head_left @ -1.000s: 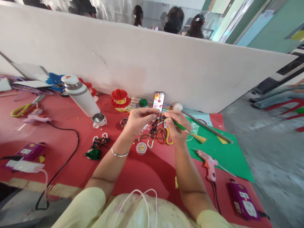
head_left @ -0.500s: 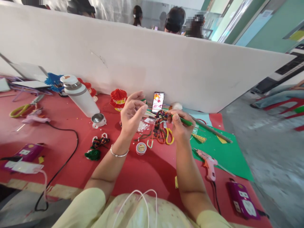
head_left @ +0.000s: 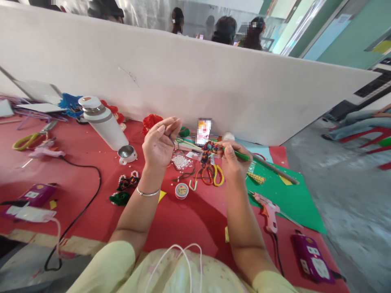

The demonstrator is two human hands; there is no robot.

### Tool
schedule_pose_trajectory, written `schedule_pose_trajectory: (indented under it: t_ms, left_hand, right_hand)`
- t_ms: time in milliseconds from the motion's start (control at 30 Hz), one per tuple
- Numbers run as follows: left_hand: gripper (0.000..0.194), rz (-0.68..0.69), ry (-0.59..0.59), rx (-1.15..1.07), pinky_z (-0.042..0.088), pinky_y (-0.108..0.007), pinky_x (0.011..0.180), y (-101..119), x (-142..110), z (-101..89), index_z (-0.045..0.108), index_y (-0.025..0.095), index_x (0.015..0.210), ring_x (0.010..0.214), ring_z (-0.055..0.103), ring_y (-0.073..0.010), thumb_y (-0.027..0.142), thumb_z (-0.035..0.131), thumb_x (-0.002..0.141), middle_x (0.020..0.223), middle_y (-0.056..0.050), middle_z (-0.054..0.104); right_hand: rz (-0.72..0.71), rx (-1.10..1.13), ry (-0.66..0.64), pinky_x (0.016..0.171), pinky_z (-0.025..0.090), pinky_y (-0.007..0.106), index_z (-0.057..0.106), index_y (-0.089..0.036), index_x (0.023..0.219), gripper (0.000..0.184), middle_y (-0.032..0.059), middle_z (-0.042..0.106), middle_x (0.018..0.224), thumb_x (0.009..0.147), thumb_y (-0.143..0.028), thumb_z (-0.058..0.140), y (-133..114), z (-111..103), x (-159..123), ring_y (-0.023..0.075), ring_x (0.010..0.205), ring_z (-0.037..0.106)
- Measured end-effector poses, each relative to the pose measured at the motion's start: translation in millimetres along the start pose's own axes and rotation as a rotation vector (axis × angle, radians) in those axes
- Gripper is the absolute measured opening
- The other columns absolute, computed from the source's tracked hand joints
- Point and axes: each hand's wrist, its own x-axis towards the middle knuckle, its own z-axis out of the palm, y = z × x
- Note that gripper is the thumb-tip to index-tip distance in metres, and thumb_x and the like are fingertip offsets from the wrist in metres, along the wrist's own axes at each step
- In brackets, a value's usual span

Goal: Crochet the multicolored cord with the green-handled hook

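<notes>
While my right hand (head_left: pixel 233 165) pinches a multicolored yarn piece (head_left: pixel 205 158) and a green-handled tool (head_left: pixel 242 156) above the red bench (head_left: pixel 189 224), my left hand (head_left: pixel 157 148) is raised apart, fingers half-curled; whether they grip a strand, I cannot tell. A lit phone (head_left: pixel 204 132) stands beyond.

Bright, diffuse light; soft shadow on table (head_left: pixel 183 228) (frame edges stretched); distant detail perhaps unfocused.

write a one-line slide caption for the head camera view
Right hand holds a green-handled tool beside multicoloured yarn work; left hand, palm showing, hovers over a red tabletop.
</notes>
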Motion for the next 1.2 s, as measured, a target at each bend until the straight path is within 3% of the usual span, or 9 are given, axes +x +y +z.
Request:
schedule_pose_trajectory:
  t_ms: [167, 367, 467, 600, 667, 833, 1000, 1100, 1200]
  left_hand:
    - [0.03, 0.105, -0.089, 0.058, 0.057, -0.048, 0.117, -7, -2, -0.3, 0.083, 0.025, 0.112, 0.128, 0.073, -0.0285, 0.038, 0.062, 0.094, 0.129, -0.01, 0.078]
    - [0.049, 0.472, -0.194, 0.793, 0.055, -0.053, 0.118, -9, -2, -8.5, 0.08, 0.028, 0.124, 0.134, 0.067, -0.0306, 0.012, 0.069, 0.079, 0.142, -0.008, 0.069]
    - [0.036, 0.37, -0.129, 0.851, 0.059, -0.051, 0.112, -14, -2, -7.8, 0.083, 0.025, 0.111, 0.125, 0.07, -0.0282, 0.01, 0.065, 0.084, 0.13, -0.008, 0.074]
    - [0.032, 0.001, -0.064, 0.364, 0.067, -0.031, 0.071, -17, -2, -7.3, 0.083, 0.025, 0.111, 0.124, 0.074, -0.0291, 0.016, 0.063, 0.087, 0.14, -0.009, 0.073]
    - [0.044, -0.09, -0.095, 0.148, 0.065, -0.027, 0.069, -17, 0, -8.2, 0.081, 0.029, 0.121, 0.138, 0.068, -0.032, 0.015, 0.064, 0.083, 0.15, -0.008, 0.07]
    - [0.041, 0.126, -0.168, 0.141, 0.061, -0.048, 0.108, -9, -1, -2.8, 0.078, 0.032, 0.125, 0.143, 0.065, -0.0297, 0.025, 0.055, 0.093, 0.149, -0.005, 0.071]
    - [0.029, 0.469, -0.394, 0.695, 0.036, -0.062, 0.129, 0, -17, 11.3, 0.08, 0.026, 0.082, 0.137, 0.066, -0.0322, 0.037, 0.062, 0.101, 0.142, -0.005, 0.075]
    - [0.028, 0.494, -0.428, 0.927, 0.041, -0.063, 0.122, -2, -22, 16.0, 0.083, 0.025, 0.09, 0.134, 0.065, -0.035, 0.049, 0.072, 0.098, 0.146, -0.009, 0.073]
    - [0.038, 0.291, -0.36, 0.751, 0.06, -0.047, 0.094, -10, -24, 18.5, 0.084, 0.022, 0.115, 0.11, 0.074, -0.0287, 0.052, 0.081, 0.092, 0.142, -0.016, 0.074]
  right_hand:
    - [0.044, 0.004, -0.026, 0.06, 0.06, 0.03, 0.085, -0.031, 0.088, 0.016, -0.0003, 0.084, 0.09, 0.088, -0.047, 0.085, -2, 3, -4, 0.0139, 0.065, 0.071]
    - [0.06, 0.127, 0.084, 0.049, 0.048, 0.025, 0.085, -0.029, 0.083, 0.02, -0.0009, 0.083, 0.081, 0.081, -0.049, 0.09, -2, -2, 5, 0.0094, 0.054, 0.063]
    - [0.079, 0.157, 0.115, 0.047, 0.045, 0.024, 0.084, -0.029, 0.082, 0.024, -0.001, 0.083, 0.08, 0.078, -0.051, 0.092, -1, -5, 9, 0.0089, 0.053, 0.06]
    - [0.08, 0.154, 0.041, 0.048, 0.047, 0.025, 0.084, -0.029, 0.084, 0.02, -0.0011, 0.083, 0.081, 0.082, -0.048, 0.09, 2, -5, 7, 0.0096, 0.056, 0.061]
    - [0.084, 0.122, -0.022, 0.048, 0.048, 0.026, 0.084, -0.029, 0.086, 0.017, -0.0009, 0.083, 0.084, 0.085, -0.046, 0.088, 4, -4, 4, 0.0103, 0.056, 0.062]
    - [0.091, -0.001, -0.149, 0.057, 0.055, 0.032, 0.084, -0.028, 0.089, 0.023, 0.0001, 0.081, 0.083, 0.089, -0.052, 0.083, 6, -2, -3, 0.0144, 0.063, 0.067]
    - [0.093, -0.004, -0.132, 0.062, 0.056, 0.031, 0.085, -0.03, 0.089, 0.02, -0.0001, 0.082, 0.084, 0.089, -0.05, 0.083, 5, -1, -4, 0.0155, 0.068, 0.069]
    - [0.091, -0.024, -0.104, 0.064, 0.058, 0.033, 0.084, -0.029, 0.088, 0.02, 0.0005, 0.083, 0.087, 0.091, -0.048, 0.082, 3, -1, -4, 0.0161, 0.069, 0.07]
    - [0.065, -0.053, -0.093, 0.068, 0.062, 0.035, 0.084, -0.029, 0.088, 0.02, 0.0012, 0.084, 0.089, 0.091, -0.048, 0.081, 3, 0, -3, 0.0183, 0.073, 0.073]
